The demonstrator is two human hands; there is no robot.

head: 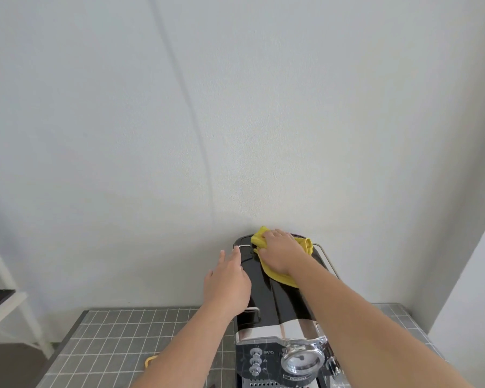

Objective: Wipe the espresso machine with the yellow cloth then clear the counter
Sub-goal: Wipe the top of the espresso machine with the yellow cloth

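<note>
Nearest you, the espresso machine [275, 303] stands on the tiled worktop [109, 337], toward its right side and back against the far edge by the wall [235, 121]. Its pressure gauge [301, 362] and knobs [255, 361] face you. A small yellow item [151, 359] peeks out by your left forearm; what it is cannot be told.

Further in, your left hand [227, 281] lies along the machine's left top edge. Its grip is spread, with straight fingers reaching the chrome rail [242, 246], likely to steady the body against the wiping push.

Furthest, your right hand [282, 252] presses flat on the yellow cloth [259, 236], which is bunched on the glossy black top at its rear. The fingers are laid out rather than pinching, which spreads the pressure. The wiping looks to be in progress, and the front panel and counter clearing probably remain.
</note>
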